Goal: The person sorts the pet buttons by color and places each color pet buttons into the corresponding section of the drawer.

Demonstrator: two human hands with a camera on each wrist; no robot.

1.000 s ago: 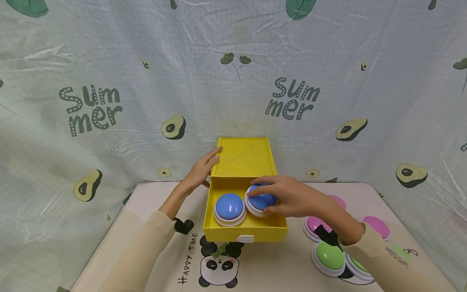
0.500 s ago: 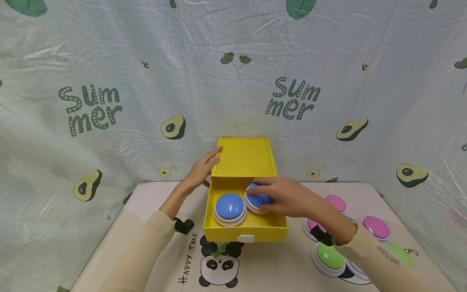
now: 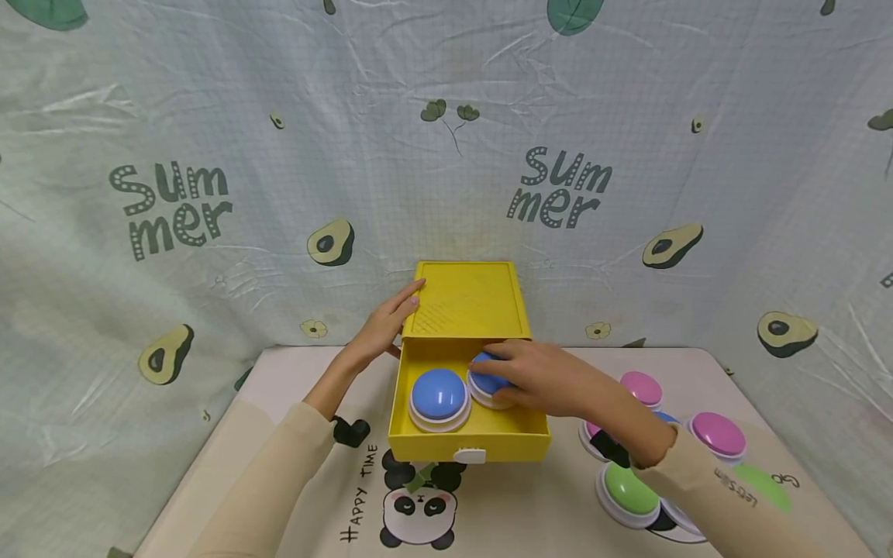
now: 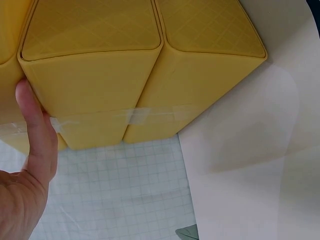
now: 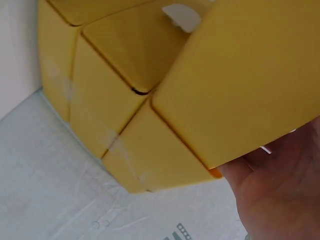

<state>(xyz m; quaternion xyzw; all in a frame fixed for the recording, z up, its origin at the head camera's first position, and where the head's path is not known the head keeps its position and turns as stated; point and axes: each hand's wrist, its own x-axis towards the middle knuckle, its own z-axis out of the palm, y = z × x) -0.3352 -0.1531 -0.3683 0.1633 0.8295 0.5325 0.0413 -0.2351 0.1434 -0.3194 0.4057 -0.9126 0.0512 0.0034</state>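
Observation:
A yellow drawer unit [image 3: 470, 298] stands against the back sheet, its top drawer [image 3: 463, 448] pulled out. Inside the drawer, at left, sits a domed blue push button [image 3: 438, 395] on a white base. Beside it my right hand [image 3: 551, 380] grips a second blue push button [image 3: 487, 376], fingers over the dome and thumb at its near side, partly covering it. My left hand [image 3: 380, 329] rests with extended fingers against the unit's left side, touching the top edge. In the right wrist view the drawer wall hides my right fingertips and the button.
On the table's right lie pink push buttons [image 3: 717, 434], a green push button [image 3: 630, 488] and a partly hidden blue one [image 3: 666, 417]. My right forearm crosses over several of them. A white handle [image 3: 470, 456] sticks out from the drawer front. A patterned sheet [image 3: 460, 186] hangs behind.
My right hand has shifted slightly left with the blue push button, bringing it closer to the other blue one. My left hand and the drawer have stayed put.

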